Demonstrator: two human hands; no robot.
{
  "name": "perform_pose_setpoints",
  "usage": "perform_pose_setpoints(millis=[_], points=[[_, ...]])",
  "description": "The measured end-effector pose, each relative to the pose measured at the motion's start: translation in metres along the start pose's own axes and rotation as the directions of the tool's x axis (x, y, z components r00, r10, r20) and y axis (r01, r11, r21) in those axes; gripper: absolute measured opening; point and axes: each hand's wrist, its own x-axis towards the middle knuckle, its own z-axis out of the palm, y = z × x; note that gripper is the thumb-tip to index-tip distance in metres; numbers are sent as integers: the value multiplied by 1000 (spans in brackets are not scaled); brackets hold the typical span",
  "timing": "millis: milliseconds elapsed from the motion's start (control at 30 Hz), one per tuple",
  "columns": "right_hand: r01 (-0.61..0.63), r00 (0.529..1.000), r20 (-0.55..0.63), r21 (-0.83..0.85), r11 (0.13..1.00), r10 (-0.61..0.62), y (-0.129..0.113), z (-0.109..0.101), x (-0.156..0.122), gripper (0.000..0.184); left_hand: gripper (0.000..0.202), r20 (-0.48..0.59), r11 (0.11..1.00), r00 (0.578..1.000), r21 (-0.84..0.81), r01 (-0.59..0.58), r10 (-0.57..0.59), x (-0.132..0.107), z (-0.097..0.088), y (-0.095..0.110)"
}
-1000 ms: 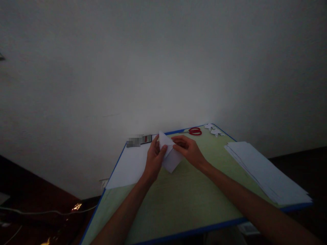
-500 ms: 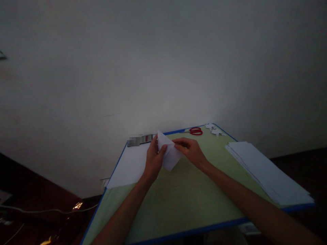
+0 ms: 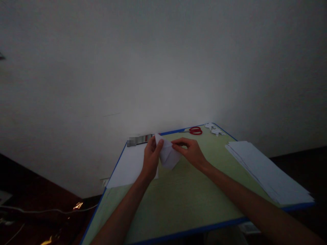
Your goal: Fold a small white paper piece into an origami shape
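Observation:
A folded white paper rests on the green table near its far middle. My left hand pinches the paper's upper left corner between thumb and fingers. From the right, my right hand has its fingertips closed on the paper's right edge. Both hands grip the same sheet, and part of it is hidden behind my left fingers.
A flat white sheet lies at the table's left edge. A stack of white paper lies along the right side. Red scissors and small paper scraps lie at the far edge by the wall. Cables run over the dark floor at left.
The raised tip of the folded paper has come down and the sheet lies flatter. My left thumb has shifted up toward the paper's top corner. Both arms have stayed in place.

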Motion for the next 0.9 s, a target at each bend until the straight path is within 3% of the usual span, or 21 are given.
perform_pose_setpoints(millis=[400,700,900], points=[[248,969,19,-115,962,-247,-8,1,-6,14,40,-1,1000,1000,-3,-12,12,4,-5,5],[267,964,21,-131,955,-267,-7,0,-6,14,39,2,1000,999,2,-32,32,2,-1,9],[297,955,45,-183,937,-294,-6,0,-7,16,38,-53,999,998,16,-31,32,1,1,13]])
